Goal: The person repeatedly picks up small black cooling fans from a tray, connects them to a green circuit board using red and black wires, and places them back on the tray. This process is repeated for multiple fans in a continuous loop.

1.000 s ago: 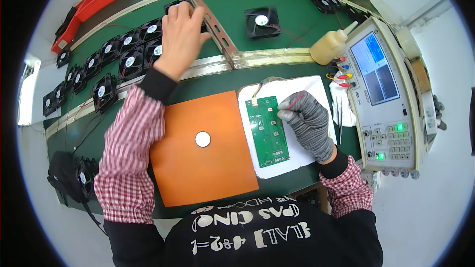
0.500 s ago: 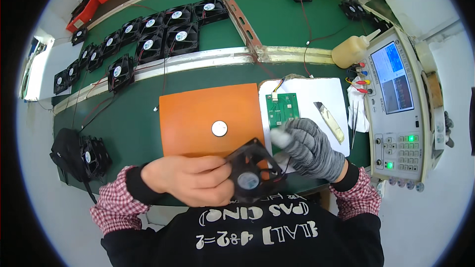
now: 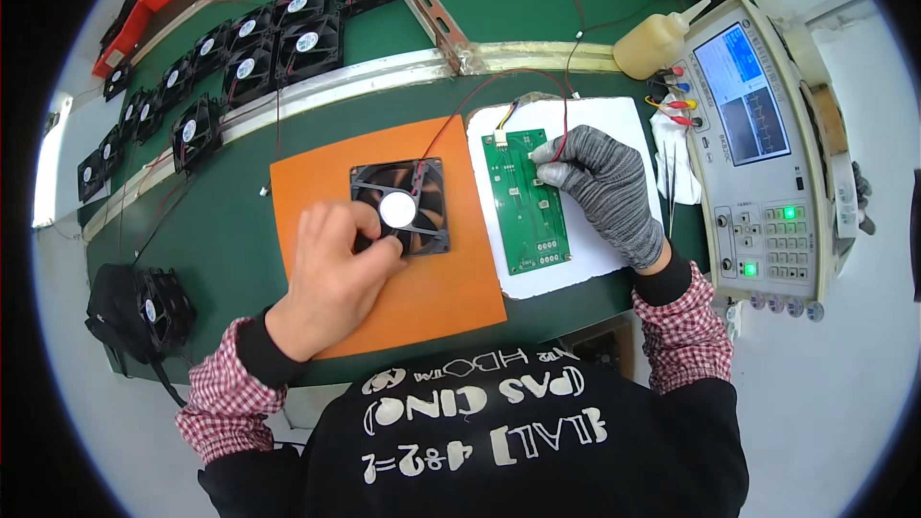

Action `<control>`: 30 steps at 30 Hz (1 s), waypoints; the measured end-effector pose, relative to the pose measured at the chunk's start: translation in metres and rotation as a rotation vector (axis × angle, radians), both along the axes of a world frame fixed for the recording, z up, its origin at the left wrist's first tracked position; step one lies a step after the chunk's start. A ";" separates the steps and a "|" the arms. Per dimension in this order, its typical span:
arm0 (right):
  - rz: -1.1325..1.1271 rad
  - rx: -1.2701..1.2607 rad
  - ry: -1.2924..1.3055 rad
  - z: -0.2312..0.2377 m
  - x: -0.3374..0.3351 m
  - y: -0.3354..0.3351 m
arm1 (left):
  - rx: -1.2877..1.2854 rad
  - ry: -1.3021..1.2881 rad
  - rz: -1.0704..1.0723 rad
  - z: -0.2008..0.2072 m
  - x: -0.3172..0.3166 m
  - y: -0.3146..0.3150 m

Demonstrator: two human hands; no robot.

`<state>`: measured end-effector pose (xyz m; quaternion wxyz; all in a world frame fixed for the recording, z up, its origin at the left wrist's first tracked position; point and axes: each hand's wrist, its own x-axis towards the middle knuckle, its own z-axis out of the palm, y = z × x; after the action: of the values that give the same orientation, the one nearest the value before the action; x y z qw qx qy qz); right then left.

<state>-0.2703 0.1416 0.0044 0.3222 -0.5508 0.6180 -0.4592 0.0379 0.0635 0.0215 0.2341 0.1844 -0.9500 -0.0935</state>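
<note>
A black square cooling fan (image 3: 429,200) lies flat on an orange mat (image 3: 441,293), a plain white disc showing at its centre. My bare left hand (image 3: 336,264) grips the fan's near left corner between thumb and fingers. The fan's red-and-black lead (image 3: 518,71) arcs up and over to my right hand (image 3: 604,187), which wears a grey knit glove. Its thumb and forefinger pinch the end of that lead at the right edge of a green circuit board (image 3: 518,230). The fingertips hide the lead's end. The board rests on a white pad (image 3: 595,264).
A test meter (image 3: 767,192) with a lit screen stands at right, with a glue bottle (image 3: 648,46), clip leads and tweezers (image 3: 671,192) beside it. Several black fans (image 3: 245,67) sit far left behind a metal rail (image 3: 384,70); another fan (image 3: 165,307) lies near left.
The fan has gone from my hands near my chest down onto the orange mat. My right hand has moved up to the circuit board, drawing the lead over. The view has shifted.
</note>
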 end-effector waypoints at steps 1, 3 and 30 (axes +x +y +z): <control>0.036 -0.050 0.055 -0.002 -0.001 0.001 | 0.087 0.014 -0.014 -0.001 0.002 -0.004; 0.111 -0.153 0.158 -0.008 -0.001 0.001 | 0.276 0.115 0.018 0.004 -0.005 -0.012; 0.142 -0.171 0.285 -0.015 -0.007 0.001 | 1.249 0.635 -0.411 0.078 0.008 0.025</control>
<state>-0.2774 0.1422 -0.0107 0.2148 -0.6780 0.5756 -0.4037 0.0464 0.0883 0.0993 0.3270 0.0656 -0.6212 -0.7092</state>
